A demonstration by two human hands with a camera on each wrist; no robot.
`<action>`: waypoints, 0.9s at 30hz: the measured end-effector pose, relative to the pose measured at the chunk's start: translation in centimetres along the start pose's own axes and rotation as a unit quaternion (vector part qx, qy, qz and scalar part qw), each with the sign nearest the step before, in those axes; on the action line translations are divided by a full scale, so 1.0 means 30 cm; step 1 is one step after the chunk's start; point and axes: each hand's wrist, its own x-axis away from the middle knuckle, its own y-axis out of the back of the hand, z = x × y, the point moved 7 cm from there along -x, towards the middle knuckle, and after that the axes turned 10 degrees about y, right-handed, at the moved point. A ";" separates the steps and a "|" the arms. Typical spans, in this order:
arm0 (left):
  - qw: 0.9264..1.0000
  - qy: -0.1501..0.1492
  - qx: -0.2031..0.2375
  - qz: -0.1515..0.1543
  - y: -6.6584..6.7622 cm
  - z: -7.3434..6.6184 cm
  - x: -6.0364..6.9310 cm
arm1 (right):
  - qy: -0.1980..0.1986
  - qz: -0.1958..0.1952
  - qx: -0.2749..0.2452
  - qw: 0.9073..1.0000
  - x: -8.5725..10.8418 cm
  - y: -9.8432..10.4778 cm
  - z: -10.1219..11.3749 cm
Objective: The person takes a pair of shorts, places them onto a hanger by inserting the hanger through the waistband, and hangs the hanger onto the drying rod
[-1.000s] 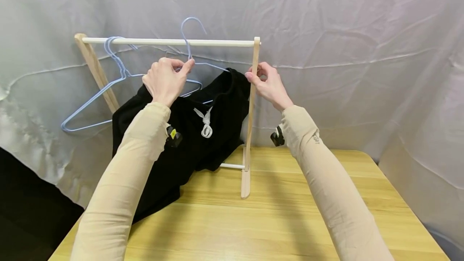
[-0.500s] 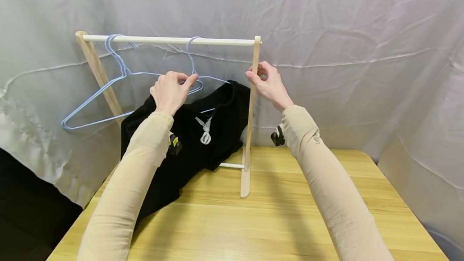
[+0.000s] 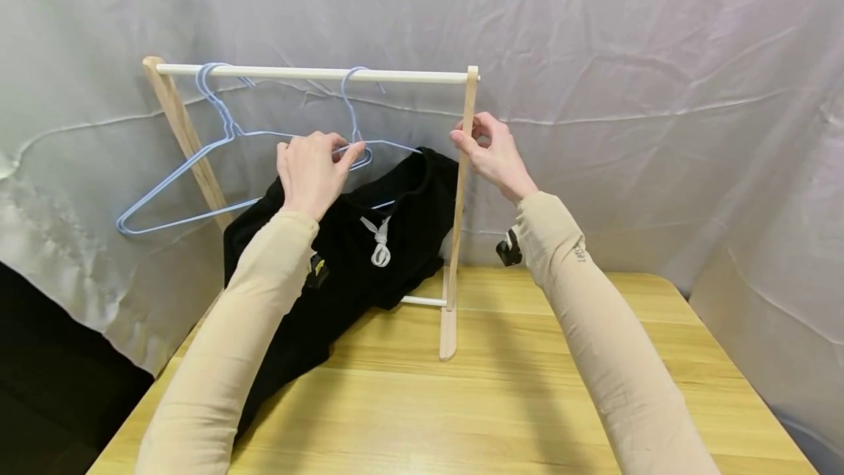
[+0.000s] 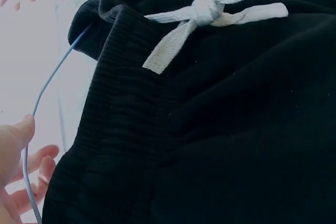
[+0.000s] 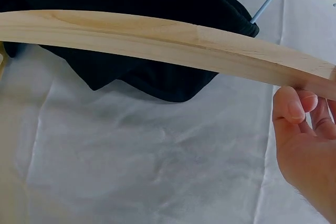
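Note:
Black drawstring bottoms (image 3: 402, 233) with an elastic waistband and a white bow (image 4: 207, 9) hang on a light-blue wire hanger (image 3: 394, 144). Its hook is over the rack's white rail. My left hand (image 3: 311, 173) is at the hanger just below the hook, thumb beside the wire and fingers behind it, with a gap between them in the left wrist view. My right hand (image 3: 496, 154) grips the wooden post (image 3: 464, 167) at the rack's right end, fingers curled at its edge in the right wrist view. Part of the waistband is hidden behind my left hand.
More light-blue hangers (image 3: 176, 167) hang at the left of the rail (image 3: 297, 73). The rack stands on a wooden table (image 3: 527, 387). Grey cloth (image 3: 626, 94) covers the wall behind, and dark fabric (image 3: 53, 372) lies at lower left.
The hanger with the bottoms has come down, its hook now over the rail. My left hand lowered with it, and its thumb and fingers have parted slightly. My right hand stays at the post.

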 end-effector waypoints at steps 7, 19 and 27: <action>0.999 -0.010 -0.043 -0.007 0.013 -0.019 0.021 | -0.006 0.005 -0.004 1.000 0.003 0.001 -0.001; 0.999 -0.013 -0.050 -0.004 0.034 -0.044 0.074 | 0.006 -0.007 0.008 1.000 -0.001 0.002 -0.007; 0.998 -0.041 -0.049 -0.019 0.037 -0.077 0.142 | -0.016 0.004 0.025 1.000 0.008 0.002 0.000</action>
